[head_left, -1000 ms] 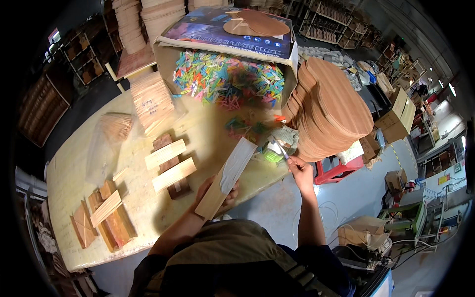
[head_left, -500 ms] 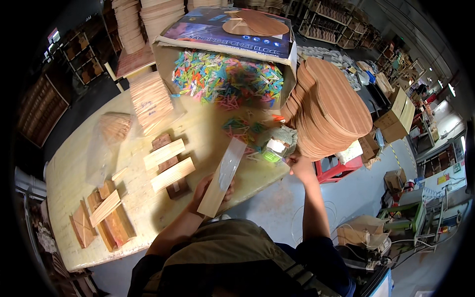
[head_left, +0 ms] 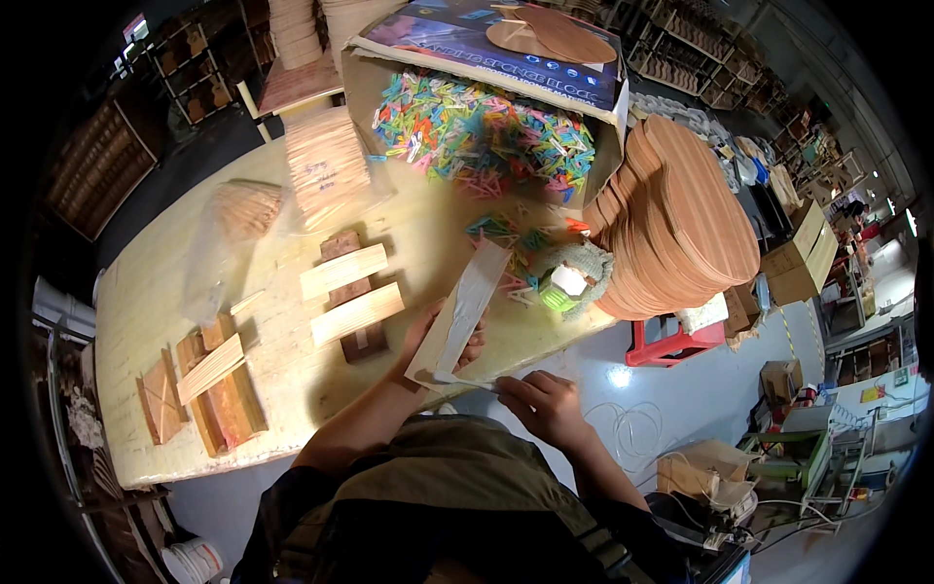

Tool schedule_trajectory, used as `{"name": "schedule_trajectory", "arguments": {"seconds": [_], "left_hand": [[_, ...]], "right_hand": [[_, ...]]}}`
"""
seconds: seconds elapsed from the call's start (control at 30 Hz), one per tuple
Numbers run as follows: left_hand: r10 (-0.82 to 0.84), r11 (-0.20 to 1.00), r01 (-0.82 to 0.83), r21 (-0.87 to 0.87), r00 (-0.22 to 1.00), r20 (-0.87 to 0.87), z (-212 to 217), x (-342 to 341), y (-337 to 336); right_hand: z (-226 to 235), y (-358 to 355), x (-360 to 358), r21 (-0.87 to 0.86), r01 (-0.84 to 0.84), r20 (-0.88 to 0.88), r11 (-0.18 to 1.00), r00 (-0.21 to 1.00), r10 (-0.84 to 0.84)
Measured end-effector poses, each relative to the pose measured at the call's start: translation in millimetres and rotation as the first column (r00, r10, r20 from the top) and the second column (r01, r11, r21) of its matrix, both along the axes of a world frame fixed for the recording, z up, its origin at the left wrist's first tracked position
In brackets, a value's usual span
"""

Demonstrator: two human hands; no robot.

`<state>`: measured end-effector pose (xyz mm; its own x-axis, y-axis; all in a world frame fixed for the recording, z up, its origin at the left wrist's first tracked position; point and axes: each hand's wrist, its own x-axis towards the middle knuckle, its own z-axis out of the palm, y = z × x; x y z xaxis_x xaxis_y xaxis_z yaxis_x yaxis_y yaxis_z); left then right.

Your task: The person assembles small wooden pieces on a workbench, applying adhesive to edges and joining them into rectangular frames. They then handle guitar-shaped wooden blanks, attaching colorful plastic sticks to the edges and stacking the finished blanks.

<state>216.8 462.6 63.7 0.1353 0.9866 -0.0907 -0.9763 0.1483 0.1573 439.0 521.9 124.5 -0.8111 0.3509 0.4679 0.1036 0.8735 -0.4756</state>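
Note:
My left hand (head_left: 424, 333) is closed round a flat, pale wooden board (head_left: 469, 282), which slants over the table's near edge with a whitish wet smear along its face. Between the fingers of my right hand (head_left: 547, 407) is a thin pale spreading tool (head_left: 465, 379); its tip touches the board's lower end. Whether it is a brush or a spatula is not clear. Right of the board stands a crusted grey tub (head_left: 592, 261) with white and green stuff in it. Small coloured clothespins (head_left: 530, 238) lie loose behind the board.
On the pale table (head_left: 263, 370), two light wood strips (head_left: 345, 271) lie across a brown block. More wooden pieces (head_left: 219, 399) lie at left. An open cardboard box (head_left: 486, 58) of clothespins stands at the back, beside stacked guitar-shaped panels (head_left: 686, 214). A red stool (head_left: 671, 348) stands at right.
My right hand has come from beside the tub, toward me and left, bringing the tool's tip onto the board's lower end. The left hand still holds the board.

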Motion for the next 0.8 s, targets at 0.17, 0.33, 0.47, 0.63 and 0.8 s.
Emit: {"name": "schedule_trajectory", "arguments": {"seconds": [0.17,0.33,0.47,0.63,0.8], "left_hand": [[-0.089,0.996,0.087,-0.023,0.990,-0.112,11,2,-4],[-0.008,0.997,-0.001,-0.082,0.994,-0.107,23,9,-13],[-0.038,0.992,0.032,0.119,0.998,0.055,3,1,-13],[0.009,1.000,-0.008,0.001,0.998,-0.067,26,11,-22],[-0.003,0.996,0.012,0.088,0.996,-0.094,9,-4,-19]], "right_hand": [[-29,69,0,-0.330,0.421,-0.028,0.845,0.890,-0.455],[-19,44,-3,0.048,0.237,-0.047,0.970,0.971,-0.235],[-6,28,-13,-0.103,0.047,0.048,0.994,0.998,-0.042],[-18,61,-30,-0.138,0.397,-0.105,0.907,0.905,-0.412],[-4,23,-25,-0.117,0.090,0.009,0.989,0.996,-0.089]]}}
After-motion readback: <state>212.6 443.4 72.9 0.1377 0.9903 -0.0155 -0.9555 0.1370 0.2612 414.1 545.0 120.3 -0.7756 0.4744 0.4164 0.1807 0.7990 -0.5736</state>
